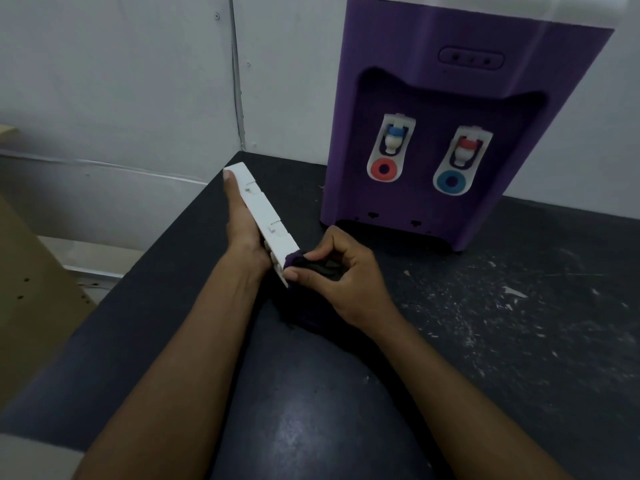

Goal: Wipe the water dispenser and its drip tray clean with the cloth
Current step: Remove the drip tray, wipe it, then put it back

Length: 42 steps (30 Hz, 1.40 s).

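A purple water dispenser (460, 109) with two white taps stands at the back of the dark table. The white drip tray (266, 220) is out of it, held on edge above the table by my left hand (242, 233), which grips it from the left side. My right hand (346, 271) is closed on a dark purple cloth (311, 268), pressed against the tray's near end. More of the cloth hangs below that hand.
The dark table (519, 323) is scuffed and dotted with white flecks at the right. A grey panelled wall (121, 81) rises behind. A brown board (31, 289) leans at the left, past the table's edge.
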Each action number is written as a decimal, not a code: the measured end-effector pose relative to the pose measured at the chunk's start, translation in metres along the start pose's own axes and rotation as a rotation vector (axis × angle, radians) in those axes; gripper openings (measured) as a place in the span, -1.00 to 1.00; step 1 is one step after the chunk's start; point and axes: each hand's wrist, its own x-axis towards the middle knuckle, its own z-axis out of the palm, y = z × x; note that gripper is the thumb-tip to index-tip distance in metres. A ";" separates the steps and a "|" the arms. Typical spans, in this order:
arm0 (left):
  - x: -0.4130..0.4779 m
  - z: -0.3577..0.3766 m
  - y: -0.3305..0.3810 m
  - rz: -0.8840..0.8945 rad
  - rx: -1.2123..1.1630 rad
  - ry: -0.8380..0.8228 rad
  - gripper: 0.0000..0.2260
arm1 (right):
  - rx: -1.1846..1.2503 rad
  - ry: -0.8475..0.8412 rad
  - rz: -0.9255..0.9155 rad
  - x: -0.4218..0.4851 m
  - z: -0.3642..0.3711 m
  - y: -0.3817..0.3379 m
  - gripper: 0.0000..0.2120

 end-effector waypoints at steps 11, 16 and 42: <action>-0.005 0.011 -0.012 -0.070 0.008 -0.089 -0.25 | 0.060 0.035 -0.017 -0.001 -0.003 0.011 -0.82; -0.009 0.012 -0.011 -0.134 0.069 -0.079 -0.44 | -0.065 0.011 -0.200 -0.005 -0.010 0.011 -0.70; -0.037 0.028 -0.036 -0.259 0.118 -0.323 -0.66 | -0.157 0.163 -0.350 -0.004 -0.016 0.011 -0.60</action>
